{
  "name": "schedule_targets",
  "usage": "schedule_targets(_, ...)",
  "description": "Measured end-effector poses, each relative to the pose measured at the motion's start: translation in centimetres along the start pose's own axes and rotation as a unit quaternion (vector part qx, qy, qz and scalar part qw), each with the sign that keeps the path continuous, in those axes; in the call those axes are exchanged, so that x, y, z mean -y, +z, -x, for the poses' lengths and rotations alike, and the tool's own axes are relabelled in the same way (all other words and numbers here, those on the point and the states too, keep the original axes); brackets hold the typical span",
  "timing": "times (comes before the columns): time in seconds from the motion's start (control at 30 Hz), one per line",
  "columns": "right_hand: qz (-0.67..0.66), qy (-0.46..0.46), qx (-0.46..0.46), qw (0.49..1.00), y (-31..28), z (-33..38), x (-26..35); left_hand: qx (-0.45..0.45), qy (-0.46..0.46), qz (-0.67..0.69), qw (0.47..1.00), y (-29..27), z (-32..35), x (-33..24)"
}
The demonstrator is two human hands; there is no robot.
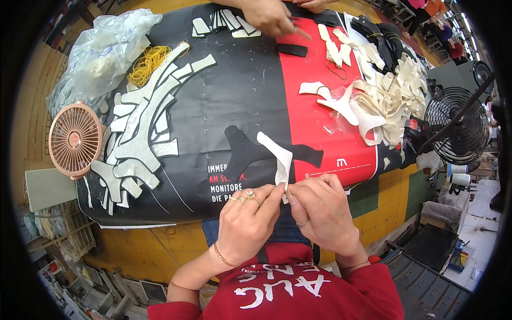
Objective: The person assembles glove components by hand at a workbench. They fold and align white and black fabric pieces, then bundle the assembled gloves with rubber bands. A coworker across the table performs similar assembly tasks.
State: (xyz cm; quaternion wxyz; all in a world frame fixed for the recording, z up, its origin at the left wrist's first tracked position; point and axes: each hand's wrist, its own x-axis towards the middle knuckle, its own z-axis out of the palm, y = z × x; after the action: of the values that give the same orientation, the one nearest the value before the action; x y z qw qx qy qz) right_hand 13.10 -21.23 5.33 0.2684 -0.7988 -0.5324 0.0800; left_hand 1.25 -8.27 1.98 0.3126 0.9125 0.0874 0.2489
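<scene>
This place is looking like a workshop. Left of the left hand's grip, matching white cut pieces are lying piled; right of the right hand's grip, cream pieces are lying heaped. Beyond, across the table, a co-worker's hand is working. A pink fan and black fan are flanking the grip; people are showing farther right.

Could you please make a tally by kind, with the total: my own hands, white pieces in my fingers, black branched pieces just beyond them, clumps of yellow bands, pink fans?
Own hands (left hand, right hand): 2
White piece in the fingers: 1
Black branched piece: 1
Clump of yellow bands: 1
Pink fan: 1
Total: 6
</scene>
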Motion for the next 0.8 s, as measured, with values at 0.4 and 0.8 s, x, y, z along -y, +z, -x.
schedule_targets(0.4,-0.01,0.006,0.016,1.0,0.3,-0.3,-0.3,0.014,-0.036,0.054,0.998,-0.3,-0.6,0.5)
schedule_targets(0.8,-0.028,0.005,0.01,1.0,0.9,-0.6,-0.7,0.019,0.003,-0.024,1.0,-0.3,-1.0,0.9)
